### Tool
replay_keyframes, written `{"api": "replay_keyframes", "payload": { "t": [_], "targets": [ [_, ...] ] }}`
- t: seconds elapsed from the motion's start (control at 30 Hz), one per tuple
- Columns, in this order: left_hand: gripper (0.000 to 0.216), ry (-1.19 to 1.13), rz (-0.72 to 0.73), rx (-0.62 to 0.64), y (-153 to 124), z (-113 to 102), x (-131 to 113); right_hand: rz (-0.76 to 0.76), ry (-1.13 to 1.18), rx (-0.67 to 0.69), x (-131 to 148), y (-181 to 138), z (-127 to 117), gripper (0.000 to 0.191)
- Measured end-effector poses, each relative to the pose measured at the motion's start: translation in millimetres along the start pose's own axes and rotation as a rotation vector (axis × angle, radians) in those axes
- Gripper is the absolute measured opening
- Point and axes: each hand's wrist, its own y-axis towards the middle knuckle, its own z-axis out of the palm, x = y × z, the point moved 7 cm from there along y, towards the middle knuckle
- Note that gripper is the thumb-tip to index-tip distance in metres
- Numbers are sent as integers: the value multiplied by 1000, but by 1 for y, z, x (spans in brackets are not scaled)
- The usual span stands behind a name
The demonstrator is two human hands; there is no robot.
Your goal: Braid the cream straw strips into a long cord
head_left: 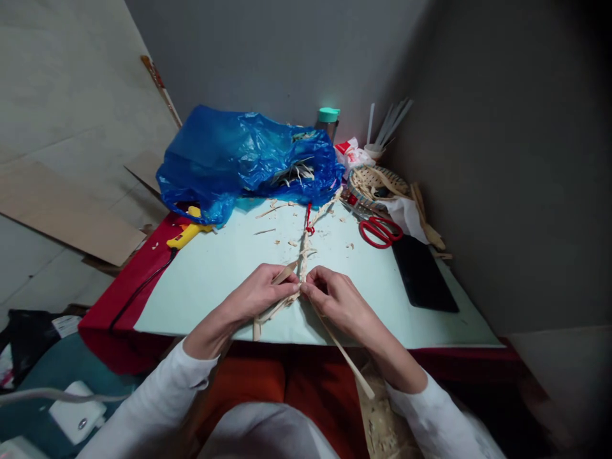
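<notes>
A braid of pale dried plant strips (305, 250) runs up the middle of the table, with a red string (310, 223) tied round it near its far part. At the braid's near end my left hand (265, 290) is closed, pinching strips. One strip sticks up past its thumb, and others trail towards the table edge. My right hand (337, 296) is closed beside it, its fingertips meeting the left ones at the braid. From under the right hand a long strip (347, 360) hangs over the front edge. The fingers partly hide the crossing of the strips.
A blue plastic bag (239, 159) with dried strips lies at the back. Left is a yellow glue gun (189, 234) with its cord. Red-handled scissors (380, 232), a black tablet-like slab (423, 274) and a woven basket (377, 182) are on the right. Scraps dot the pale sheet (191, 306).
</notes>
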Motion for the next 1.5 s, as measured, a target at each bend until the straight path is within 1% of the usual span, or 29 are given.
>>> {"api": "replay_keyframes", "payload": {
  "t": [0.13, 0.3, 0.4, 0.5, 0.6, 0.7, 0.8, 0.87, 1.0, 1.07, 1.17, 1.23, 1.33, 1.4, 1.5],
  "targets": [
    [24, -44, 3, -6, 4, -1, 1, 3, 157, 37, -2, 2, 2, 22],
    [19, 46, 23, -56, 3, -11, -6, 55, 335, 99, -9, 3, 6, 20],
    [21, 61, 25, -95, 0, -18, -11, 78, 431, 136, -11, 4, 9, 20],
    [22, 45, 31, -64, -2, -15, -14, 88, 499, 141, -10, 2, 9, 22],
    [18, 60, 36, -4, -3, -8, -15, 75, 483, 99, -9, 1, 7, 22],
    [16, 100, 50, -4, -4, -7, -15, 40, 420, 61, -8, 1, 4, 22],
    [15, 81, 37, -26, -6, -10, -15, 18, 374, 77, -8, 1, 5, 22],
    [15, 60, 22, -59, -8, -10, -16, 6, 352, 63, -7, 1, 5, 20],
    [16, 86, 19, -173, -17, -4, -21, 5, 328, -51, -7, -1, 1, 16],
    [17, 99, 11, -255, -22, 0, -22, 16, 368, -59, -7, -2, 1, 16],
    [16, 141, 8, -361, -30, 5, -22, 27, 452, -35, -8, -2, 3, 16],
    [15, 236, 50, -439, -35, 7, -23, 23, 491, -28, -8, -2, 4, 16],
    [13, 377, 152, -575, -41, 10, -26, 13, 528, -36, -7, 0, 6, 15],
    [13, 397, 192, -643, -44, 11, -24, 10, 535, -56, -6, 0, 6, 14],
    [14, 390, 233, -686, -46, 14, -23, 9, 548, -93, -5, 0, 5, 16]
  ]
}}
